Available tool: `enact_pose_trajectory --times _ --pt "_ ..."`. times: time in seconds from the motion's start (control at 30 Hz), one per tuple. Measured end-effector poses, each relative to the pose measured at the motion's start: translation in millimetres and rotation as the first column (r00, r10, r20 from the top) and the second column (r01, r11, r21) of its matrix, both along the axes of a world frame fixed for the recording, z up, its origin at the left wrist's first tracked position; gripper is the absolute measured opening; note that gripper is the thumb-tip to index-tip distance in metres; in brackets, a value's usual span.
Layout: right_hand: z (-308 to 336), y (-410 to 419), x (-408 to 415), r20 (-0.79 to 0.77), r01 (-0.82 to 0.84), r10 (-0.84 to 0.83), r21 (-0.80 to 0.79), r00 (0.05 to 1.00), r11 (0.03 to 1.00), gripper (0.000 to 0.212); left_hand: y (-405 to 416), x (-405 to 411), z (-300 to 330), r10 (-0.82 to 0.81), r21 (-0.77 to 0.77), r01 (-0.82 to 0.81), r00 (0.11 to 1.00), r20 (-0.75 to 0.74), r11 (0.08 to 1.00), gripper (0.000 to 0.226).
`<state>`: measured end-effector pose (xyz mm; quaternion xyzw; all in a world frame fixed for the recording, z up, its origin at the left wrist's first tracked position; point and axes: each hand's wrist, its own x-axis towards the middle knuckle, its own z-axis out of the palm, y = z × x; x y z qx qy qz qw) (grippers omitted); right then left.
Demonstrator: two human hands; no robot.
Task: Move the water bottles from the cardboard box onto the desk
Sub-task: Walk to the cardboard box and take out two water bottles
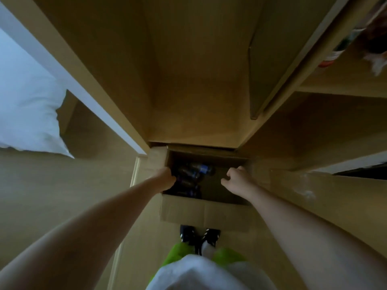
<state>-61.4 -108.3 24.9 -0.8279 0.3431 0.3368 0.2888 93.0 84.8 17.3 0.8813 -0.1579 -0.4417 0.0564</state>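
box: open cardboard box (pixel 184 208) on floor under wooden desk (pixel 117 59), flaps out
bottles: water bottles (pixel 194 171) lying inside box, left half, dark and blurry
left hand: left hand (pixel 165 178) at box's left wall, fingers curled over the edge, gripping it
right hand: right hand (pixel 237 178) over box's right side, fingers loosely curled, holding nothing
other: black shoes (pixel 199 237) just beside near flap; white pillow (pixel 27 122) far left

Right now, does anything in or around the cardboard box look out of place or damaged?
Nothing is clearly damaged. The water bottles lie jumbled on their sides in the dark cardboard box, not standing. No spill shows.
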Motion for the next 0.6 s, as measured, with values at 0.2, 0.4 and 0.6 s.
enact_pose_trajectory --times 0.2,0.4,0.6 --pt "-56 7 36 -0.016 -0.075 0.076 0.006 0.997 0.997 0.040 0 5 -55 0.135 -0.056 -0.139 0.988 -0.081 0.989 0.014" --pt "-156 9 66 -0.015 -0.101 0.101 0.011 0.995 0.995 0.043 -20 -3 -147 0.200 -0.063 -0.214 0.963 -0.179 0.975 0.019" --pt "-311 7 68 -0.023 -0.142 0.141 -0.037 0.990 0.989 0.045 -35 -14 -282 0.291 -0.025 -0.298 0.945 -0.151 0.954 0.031"
